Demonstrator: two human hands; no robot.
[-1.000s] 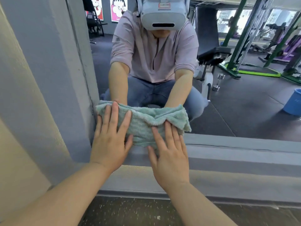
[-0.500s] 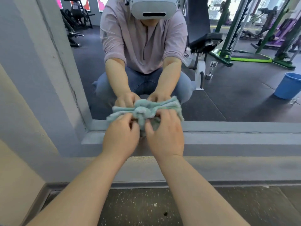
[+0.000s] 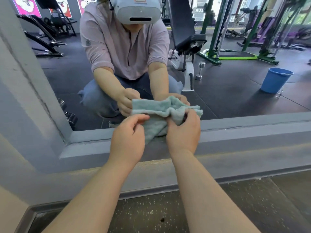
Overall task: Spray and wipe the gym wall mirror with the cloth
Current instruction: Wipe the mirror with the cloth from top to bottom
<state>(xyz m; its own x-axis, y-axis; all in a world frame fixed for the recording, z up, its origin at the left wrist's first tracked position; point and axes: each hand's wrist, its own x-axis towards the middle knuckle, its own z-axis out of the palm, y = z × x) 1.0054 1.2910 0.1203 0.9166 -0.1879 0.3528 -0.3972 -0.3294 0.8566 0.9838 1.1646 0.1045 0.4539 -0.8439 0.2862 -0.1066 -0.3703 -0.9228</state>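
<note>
A pale green cloth (image 3: 154,130) is bunched up at the mirror's lower edge, just off the glass. My right hand (image 3: 184,132) grips its crumpled right part with curled fingers. My left hand (image 3: 128,135) pinches the cloth's left edge between thumb and fingers. The wall mirror (image 3: 235,91) fills the upper view and shows a crouching person holding the same cloth. No spray bottle is in view.
A grey ledge (image 3: 252,135) runs under the mirror, with a grey pillar (image 3: 18,84) on the left. Speckled dark floor (image 3: 151,214) lies below. The reflection shows a blue bucket (image 3: 275,80), a dumbbell (image 3: 200,70), a bench and green racks.
A second ago both hands pressed the cloth flat against the glass with straight fingers. They then gathered it into a bunch and drew it off the mirror, shifting right.
</note>
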